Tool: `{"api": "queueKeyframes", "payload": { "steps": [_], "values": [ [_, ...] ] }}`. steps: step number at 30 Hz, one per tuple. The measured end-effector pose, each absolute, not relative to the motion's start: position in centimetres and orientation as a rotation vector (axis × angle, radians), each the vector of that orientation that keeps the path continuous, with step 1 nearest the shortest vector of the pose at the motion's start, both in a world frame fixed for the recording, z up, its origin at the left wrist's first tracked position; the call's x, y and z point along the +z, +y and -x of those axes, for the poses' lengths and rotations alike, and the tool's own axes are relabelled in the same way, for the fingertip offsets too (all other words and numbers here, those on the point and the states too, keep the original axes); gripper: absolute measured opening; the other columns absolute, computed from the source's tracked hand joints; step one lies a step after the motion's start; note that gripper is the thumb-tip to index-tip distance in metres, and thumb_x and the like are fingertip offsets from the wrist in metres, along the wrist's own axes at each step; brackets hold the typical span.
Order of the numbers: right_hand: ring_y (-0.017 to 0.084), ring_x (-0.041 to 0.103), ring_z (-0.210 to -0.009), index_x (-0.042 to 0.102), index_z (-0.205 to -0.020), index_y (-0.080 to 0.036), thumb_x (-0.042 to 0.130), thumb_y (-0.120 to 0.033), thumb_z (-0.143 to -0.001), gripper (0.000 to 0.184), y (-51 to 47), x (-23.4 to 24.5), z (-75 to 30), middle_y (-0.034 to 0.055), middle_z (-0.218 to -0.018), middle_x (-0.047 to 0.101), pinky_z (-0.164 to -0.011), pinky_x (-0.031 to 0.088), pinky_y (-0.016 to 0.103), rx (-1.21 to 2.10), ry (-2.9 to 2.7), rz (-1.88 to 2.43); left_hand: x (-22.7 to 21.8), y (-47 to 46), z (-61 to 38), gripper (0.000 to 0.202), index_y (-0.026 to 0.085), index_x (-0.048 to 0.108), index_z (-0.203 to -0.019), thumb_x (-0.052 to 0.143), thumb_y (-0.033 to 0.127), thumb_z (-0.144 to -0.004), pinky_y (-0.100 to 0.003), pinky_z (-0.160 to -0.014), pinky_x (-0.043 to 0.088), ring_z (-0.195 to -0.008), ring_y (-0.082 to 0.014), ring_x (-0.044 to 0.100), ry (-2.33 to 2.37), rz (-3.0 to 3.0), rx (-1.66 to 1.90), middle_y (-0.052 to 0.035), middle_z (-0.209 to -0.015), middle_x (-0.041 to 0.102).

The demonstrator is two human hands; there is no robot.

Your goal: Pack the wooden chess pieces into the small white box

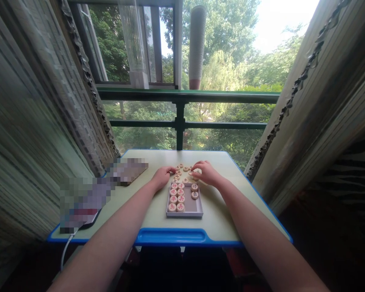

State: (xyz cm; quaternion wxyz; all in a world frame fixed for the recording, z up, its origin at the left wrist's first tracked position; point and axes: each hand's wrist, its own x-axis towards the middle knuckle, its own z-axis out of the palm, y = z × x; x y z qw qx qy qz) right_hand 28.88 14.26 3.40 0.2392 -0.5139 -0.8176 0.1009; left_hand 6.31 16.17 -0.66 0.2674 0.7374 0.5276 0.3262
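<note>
A shallow box holds round wooden Chinese chess pieces on the table. Red-marked pieces fill two columns on its left side, and two dark-marked pieces sit at its upper right. Loose pieces lie scattered beyond the box. My left hand rests at the left edge of that scatter, its fingers stretched toward the pieces and holding nothing I can see. On the right side, my right hand has its thumb and fingertips closed at a chess piece. Its palm partly covers other pieces.
The pale table has a blue rim and a blue pen groove in front. Blurred items with a white cable lie at left. Beyond are a green railing, stacked paper cups and curtains on both sides.
</note>
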Motion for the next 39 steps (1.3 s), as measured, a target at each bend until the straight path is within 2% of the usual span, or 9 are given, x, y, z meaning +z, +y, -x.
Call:
{"api": "queueKeyframes", "payload": {
  "steps": [3,7,17,27,34,39],
  "values": [
    [0.021,0.05,-0.096,0.068,-0.088,-0.02,0.064,-0.03,-0.073,0.018,14.2,4.1,-29.3,0.006,-0.094,0.063,-0.084,0.039,0.035,0.288,-2.166,1.415,-0.7,16.1,-6.4,0.039,0.015,0.067,-0.091,0.037,0.003,-0.069,-0.03,-0.097,0.042,-0.101,-0.0163,0.06,1.422,-1.985,0.88,-0.0043,-0.102,0.068],
    [0.016,0.055,-0.084,0.065,-0.088,-0.019,0.064,-0.025,-0.071,0.018,14.1,4.3,-29.5,0.003,-0.087,0.066,-0.072,0.043,0.028,0.385,-2.11,1.454,-0.9,16.2,-6.4,0.039,0.014,0.067,-0.092,0.036,0.005,-0.07,-0.03,-0.095,0.043,-0.099,-0.0167,0.06,1.412,-1.996,0.879,-0.005,-0.101,0.069],
    [0.009,0.054,-0.061,0.067,-0.086,-0.019,0.058,-0.017,-0.071,0.017,14.0,4.0,-29.6,-0.0008,-0.072,0.063,-0.055,0.042,0.019,0.572,-2.026,1.421,-0.3,15.7,-6.6,0.038,0.015,0.067,-0.09,0.038,0.004,-0.069,-0.029,-0.097,0.042,-0.101,-0.0166,0.06,1.433,-1.973,0.873,-0.0038,-0.101,0.069],
    [0.009,0.057,-0.06,0.068,-0.097,-0.019,0.049,-0.009,-0.073,0.032,13.8,4.9,-29.4,0.0061,-0.091,0.065,-0.043,0.041,0.016,0.755,-1.83,1.465,-0.6,16.0,-6.4,0.035,0.016,0.067,-0.092,0.04,0.006,-0.071,-0.03,-0.096,0.042,-0.1,-0.0166,0.059,1.433,-1.986,0.867,-0.0042,-0.101,0.069],
    [0.004,0.042,-0.044,0.062,-0.11,-0.018,0.053,-0.006,-0.069,0.044,13.6,5.5,-29.6,0.002,-0.071,0.064,-0.037,0.032,0.015,0.82,-1.763,1.448,-0.6,15.9,-6.4,0.034,0.016,0.067,-0.09,0.04,0.007,-0.072,-0.031,-0.097,0.042,-0.101,-0.0173,0.059,1.441,-2.013,0.863,-0.0045,-0.103,0.068],
    [0.008,0.053,-0.055,0.064,-0.106,-0.017,0.058,-0.011,-0.071,0.036,13.6,5.4,-29.5,0.005,-0.08,0.066,-0.041,0.039,0.017,0.837,-1.769,1.402,-0.4,15.8,-6.5,0.035,0.016,0.068,-0.09,0.04,0.007,-0.071,-0.03,-0.097,0.042,-0.101,-0.0167,0.059,1.446,-2.004,0.865,-0.0034,-0.101,0.069]
  ]
}}
